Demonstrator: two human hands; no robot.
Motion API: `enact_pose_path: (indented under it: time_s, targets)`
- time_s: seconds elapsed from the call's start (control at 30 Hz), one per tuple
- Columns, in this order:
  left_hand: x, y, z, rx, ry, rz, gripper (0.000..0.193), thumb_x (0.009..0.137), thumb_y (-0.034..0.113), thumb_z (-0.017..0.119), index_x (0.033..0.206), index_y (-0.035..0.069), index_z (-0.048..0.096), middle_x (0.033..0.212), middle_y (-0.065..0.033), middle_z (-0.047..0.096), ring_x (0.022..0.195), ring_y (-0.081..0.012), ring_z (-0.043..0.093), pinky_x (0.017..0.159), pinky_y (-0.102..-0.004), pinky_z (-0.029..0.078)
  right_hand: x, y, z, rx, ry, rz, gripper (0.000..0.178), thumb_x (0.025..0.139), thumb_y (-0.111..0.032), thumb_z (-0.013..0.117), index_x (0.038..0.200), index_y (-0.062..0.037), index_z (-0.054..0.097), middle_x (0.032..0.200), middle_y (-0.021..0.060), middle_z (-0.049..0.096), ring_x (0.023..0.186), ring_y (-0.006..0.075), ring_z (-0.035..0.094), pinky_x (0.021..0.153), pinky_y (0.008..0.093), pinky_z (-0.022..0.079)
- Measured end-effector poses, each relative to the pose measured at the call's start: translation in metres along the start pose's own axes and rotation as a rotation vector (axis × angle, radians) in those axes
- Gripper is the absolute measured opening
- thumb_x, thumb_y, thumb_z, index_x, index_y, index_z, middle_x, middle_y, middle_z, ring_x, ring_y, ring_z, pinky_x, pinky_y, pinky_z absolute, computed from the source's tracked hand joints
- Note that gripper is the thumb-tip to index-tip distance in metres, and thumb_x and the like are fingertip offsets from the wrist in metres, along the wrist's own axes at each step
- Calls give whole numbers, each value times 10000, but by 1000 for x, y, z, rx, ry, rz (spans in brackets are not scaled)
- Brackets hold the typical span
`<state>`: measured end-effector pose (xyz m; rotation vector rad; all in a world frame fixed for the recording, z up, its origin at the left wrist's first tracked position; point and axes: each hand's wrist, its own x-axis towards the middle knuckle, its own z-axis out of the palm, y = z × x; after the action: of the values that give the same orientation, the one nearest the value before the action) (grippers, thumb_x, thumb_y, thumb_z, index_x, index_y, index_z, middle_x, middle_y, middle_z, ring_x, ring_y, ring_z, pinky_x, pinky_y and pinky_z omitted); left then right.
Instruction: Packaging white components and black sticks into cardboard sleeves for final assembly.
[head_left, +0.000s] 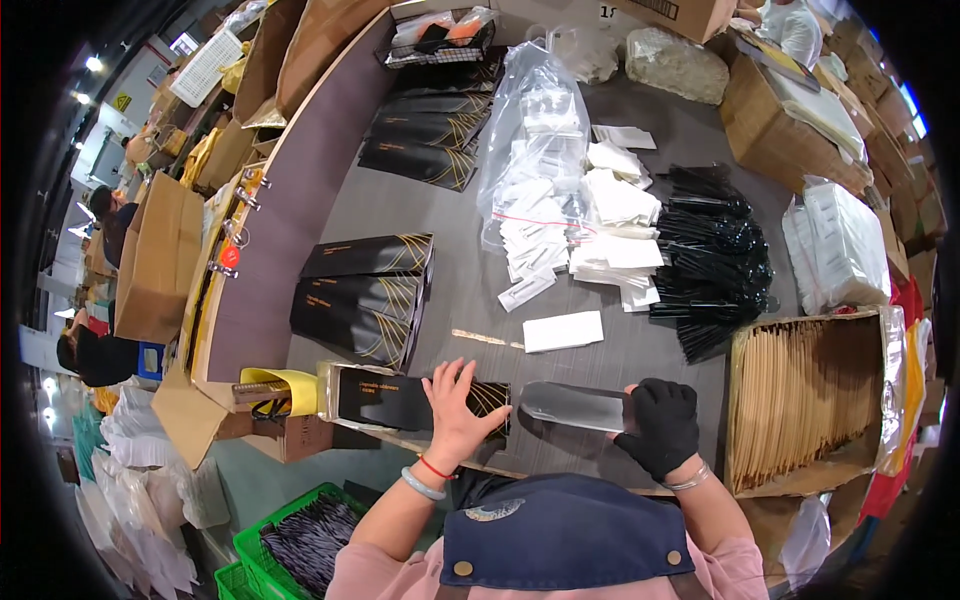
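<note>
My left hand (460, 408) lies with fingers spread on a flat black box (375, 397) with gold curved lines, near the table's front edge. Its bare fingers rest on the right part of the box. To the right, my right hand (660, 425), in a black fingerless glove, is closed on the end of a long dark flat piece (570, 407). That piece has a rounded left end and a greyish, shiny lower side; its exact kind I cannot make out. Just beyond it lies a stack of white slips (563, 331).
Black boxes (350, 310) lie stacked at left, more (420, 150) farther back. A clear bag (540, 130) of white packets stands mid-table beside black plastic-wrapped bundles (715, 250). A carton of brown cardboard pieces (800, 400) stands at right, a green crate (250, 545) below left.
</note>
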<state>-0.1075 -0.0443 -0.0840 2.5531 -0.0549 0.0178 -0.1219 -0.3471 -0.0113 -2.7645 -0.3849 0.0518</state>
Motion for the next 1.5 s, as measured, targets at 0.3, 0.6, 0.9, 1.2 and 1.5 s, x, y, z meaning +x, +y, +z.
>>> enact_pose_path:
  time_s: [0.3, 0.6, 0.9, 1.2, 1.5]
  targets:
    - [10, 5, -5, -39, -132, 21, 805, 694, 392, 797, 1323, 2, 481, 1382, -181, 470, 1342, -378, 329, 1114, -621, 96, 30, -42, 75, 251, -31, -211, 625, 671, -462, 779, 1148, -105, 592, 1103, 117, 571, 1047, 304, 528, 923, 437, 374]
    - [140, 17, 44, 91, 71, 220, 354, 739, 188, 741, 1047, 47, 636, 1053, -129, 606, 1038, -338, 546, 847, -416, 458, -29, 114, 19, 186, 477, 293, 469, 747, -145, 762, 1161, -43, 565, 1115, 109, 570, 1084, 274, 544, 947, 375, 434]
    - [112, 25, 30, -258, -85, 150, 169, 766, 113, 712, 903, 37, 649, 818, -114, 599, 780, -306, 590, 731, -386, 487, -179, 261, -19, -38, 450, 1115, 383, 871, -110, 621, 1226, 22, 561, 1234, 175, 590, 1145, 310, 562, 990, 389, 441]
    - [101, 42, 41, 95, -34, 456, 419, 631, 128, 820, 1010, 85, 647, 979, -84, 591, 907, -298, 569, 790, -399, 484, -163, 250, -3, -127, 626, 1273, 392, 992, -159, 434, 1325, 42, 473, 1351, 206, 505, 1252, 350, 463, 1078, 385, 349]
    - [102, 50, 44, 37, 17, 522, 374, 642, 86, 799, 977, 82, 634, 964, -81, 603, 872, -293, 612, 739, -387, 508, 14, 176, -45, -17, 703, 359, 194, 877, -84, 596, 1068, -68, 625, 970, 145, 604, 934, 325, 596, 802, 399, 480]
